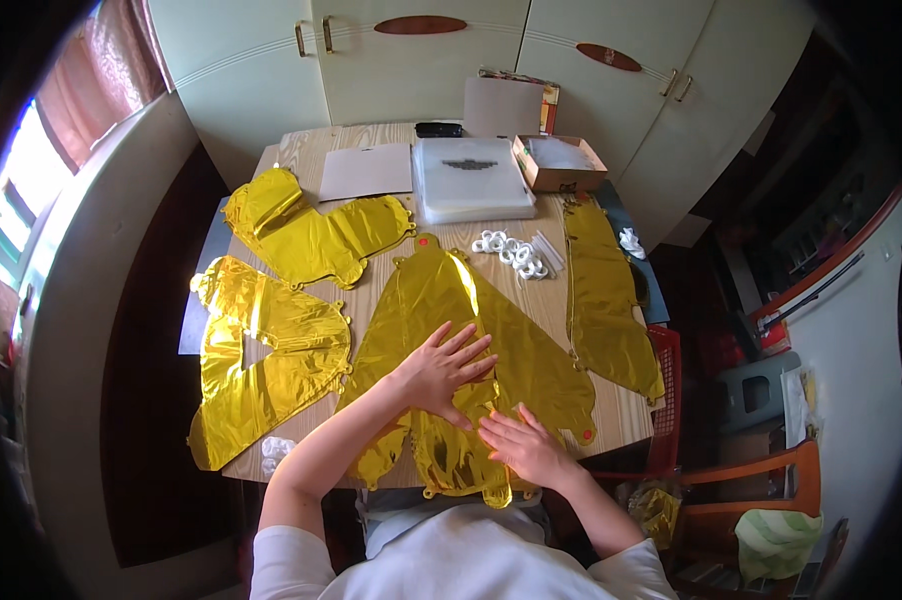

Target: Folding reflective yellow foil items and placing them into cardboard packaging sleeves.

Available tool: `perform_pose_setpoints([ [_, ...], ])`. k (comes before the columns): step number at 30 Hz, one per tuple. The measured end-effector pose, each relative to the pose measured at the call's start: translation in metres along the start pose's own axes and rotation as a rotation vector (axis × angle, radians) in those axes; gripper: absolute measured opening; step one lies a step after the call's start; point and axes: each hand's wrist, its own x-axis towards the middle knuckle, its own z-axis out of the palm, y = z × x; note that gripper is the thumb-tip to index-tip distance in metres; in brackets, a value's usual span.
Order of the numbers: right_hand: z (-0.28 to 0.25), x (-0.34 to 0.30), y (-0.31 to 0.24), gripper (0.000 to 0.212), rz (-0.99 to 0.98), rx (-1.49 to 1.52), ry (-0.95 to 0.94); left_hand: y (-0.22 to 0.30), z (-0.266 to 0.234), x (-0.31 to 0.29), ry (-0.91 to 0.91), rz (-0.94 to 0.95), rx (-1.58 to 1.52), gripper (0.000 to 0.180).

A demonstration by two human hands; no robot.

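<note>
A large gold foil balloon (531, 350), flat and uninflated, is spread over the near middle of the table and hangs a little past its front edge. My left hand (443, 372) lies on its middle, fingers spread. Just to the right and nearer me, my right hand (526, 447) rests on the same foil, palm down with fingers stretched out. Neither hand grips anything. More flat gold foil balloons lie around it: one at the far left (316, 235), another at the near left (271, 345), and a third along the right edge (611, 300).
Beyond the foil are a stack of clear plastic sleeves (471, 180), an open cardboard box (561, 165) and a grey-white card (366, 172). White ribbon rolls (511, 252) lie near thin clear tubes (548, 250). A wooden chair (751, 490) stands at the right, a red plastic basket (663, 390) beside the table.
</note>
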Motion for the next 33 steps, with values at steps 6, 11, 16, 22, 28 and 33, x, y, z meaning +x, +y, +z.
perform_pose_setpoints([
  [6, -0.020, 0.014, 0.009, 0.077, 0.049, 0.084, -0.084, -0.001, 0.001, -0.001, 0.008, 0.001, -0.022, 0.119],
  [11, -0.029, 0.021, 0.016, 0.100, 0.042, 0.030, -0.167, 0.000, -0.001, -0.001, -0.001, 0.002, -0.028, 0.119],
  [16, -0.026, 0.016, 0.012, 0.106, 0.058, -0.057, -0.177, -0.001, 0.000, -0.001, -0.005, 0.003, -0.022, 0.120],
  [22, -0.028, -0.013, -0.001, 0.092, 0.054, -0.134, -0.154, 0.001, -0.002, 0.001, -0.013, 0.000, -0.022, 0.120],
  [28, -0.043, -0.038, -0.018, 0.074, 0.032, -0.128, -0.117, 0.000, -0.003, 0.001, -0.030, -0.015, -0.010, 0.119],
  [33, -0.020, -0.075, -0.028, 0.021, 0.080, 0.252, 0.374, -0.001, -0.002, 0.000, -0.016, -0.009, -0.023, 0.120],
])
